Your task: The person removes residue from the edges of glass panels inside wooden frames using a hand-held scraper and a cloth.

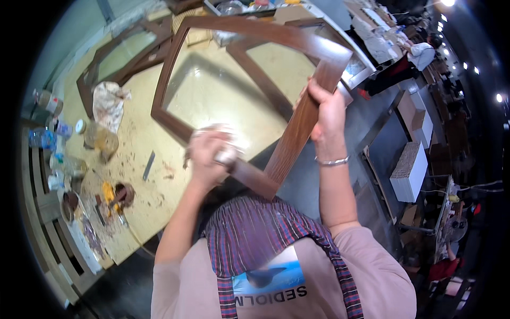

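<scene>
A dark brown wooden frame (302, 118) is held tilted above the table's near edge, its near corner close to my apron. My right hand (330, 109) grips the frame's right side, with the thumb on the upper face and the fingers round the edge. At the near side of the frame is my left hand (206, 154), blurred by motion. It is closed on a crumpled pale rag (229, 154), which touches the wood. Whether a glass pane fills the frame cannot be made out.
On the yellowish worktable (175, 183) lie more brown frames (101, 66), a stained cloth (110, 103) and a dark strip (149, 165). Bottles and jars (101, 137) line the left edge. A white block-shaped stack (409, 173) stands at right; another person (419, 56) is far right.
</scene>
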The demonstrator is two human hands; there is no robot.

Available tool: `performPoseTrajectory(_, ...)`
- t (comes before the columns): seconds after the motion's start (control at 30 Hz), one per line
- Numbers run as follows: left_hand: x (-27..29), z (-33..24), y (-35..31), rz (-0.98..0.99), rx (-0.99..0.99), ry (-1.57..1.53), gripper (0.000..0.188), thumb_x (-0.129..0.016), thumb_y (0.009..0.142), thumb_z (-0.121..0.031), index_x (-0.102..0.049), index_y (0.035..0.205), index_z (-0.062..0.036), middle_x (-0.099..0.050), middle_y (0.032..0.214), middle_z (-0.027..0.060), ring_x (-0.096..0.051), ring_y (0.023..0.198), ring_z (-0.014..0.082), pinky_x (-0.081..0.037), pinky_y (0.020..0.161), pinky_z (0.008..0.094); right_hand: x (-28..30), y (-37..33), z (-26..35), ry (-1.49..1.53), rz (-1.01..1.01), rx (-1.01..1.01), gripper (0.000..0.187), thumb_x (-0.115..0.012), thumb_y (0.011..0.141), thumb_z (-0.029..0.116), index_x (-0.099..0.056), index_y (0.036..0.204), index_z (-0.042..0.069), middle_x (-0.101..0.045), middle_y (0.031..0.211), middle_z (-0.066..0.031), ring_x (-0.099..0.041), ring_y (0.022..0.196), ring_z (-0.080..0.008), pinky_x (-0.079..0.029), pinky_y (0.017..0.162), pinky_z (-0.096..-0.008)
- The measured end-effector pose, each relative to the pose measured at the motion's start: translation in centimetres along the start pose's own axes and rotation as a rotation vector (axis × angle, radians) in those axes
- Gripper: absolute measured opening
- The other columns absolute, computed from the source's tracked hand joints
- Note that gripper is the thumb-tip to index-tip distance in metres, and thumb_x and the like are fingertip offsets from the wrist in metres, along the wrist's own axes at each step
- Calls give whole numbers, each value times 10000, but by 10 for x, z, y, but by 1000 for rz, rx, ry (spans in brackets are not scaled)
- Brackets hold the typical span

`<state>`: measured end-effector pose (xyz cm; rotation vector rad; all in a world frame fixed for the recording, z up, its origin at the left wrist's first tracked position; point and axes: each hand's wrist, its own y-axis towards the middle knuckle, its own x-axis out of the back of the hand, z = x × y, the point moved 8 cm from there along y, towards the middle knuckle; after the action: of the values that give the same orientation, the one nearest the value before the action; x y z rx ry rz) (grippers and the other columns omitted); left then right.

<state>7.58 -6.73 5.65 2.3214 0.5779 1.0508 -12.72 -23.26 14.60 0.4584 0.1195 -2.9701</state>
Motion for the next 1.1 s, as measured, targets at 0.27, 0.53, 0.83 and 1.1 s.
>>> performPoseTrajectory(0.27, 42, 53, -9, -201, 171, 33, 262, -730, 747, -50, -542, 925, -10, -547, 943, 148, -542, 909, 332, -421, 894, 436, -37, -13, -9, 76, -35, 99, 241, -693, 838, 31, -564, 1039, 0, -615, 867, -46, -587, 753, -122, -504, 669, -297)
performPoseTrajectory(0.53, 25, 149, -15, -228, 431, 29, 224, -641, 854, -119, -501, 996, -17, -509, 955, 152, -523, 857, 313, -434, 807, 397, -13, -33, 11, -26, 16, 233, 181, -699, 828, 13, -586, 969, 13, -571, 857, 15, -511, 772, -77, -451, 707, -255)
performPoseTrajectory(0.83, 64, 205, 6, -111, 462, 210, 298, -629, 832, -54, -547, 1118, -43, -551, 1052, 136, -574, 933, 326, -465, 833, 402, -31, -67, 17, -6, -14, 289, 173, -702, 815, 0, -578, 931, 30, -559, 817, 33, -501, 729, -67, -448, 667, -250)
performPoseTrajectory(1.1, 31, 12, -34, 47, 31, -319, 287, -720, 685, -87, -680, 968, -63, -654, 1019, 145, -604, 997, 334, -449, 928, 435, -42, -65, 21, -146, -107, 286, 189, -696, 780, -17, -630, 957, 1, -645, 808, -29, -617, 698, -115, -517, 637, -270)
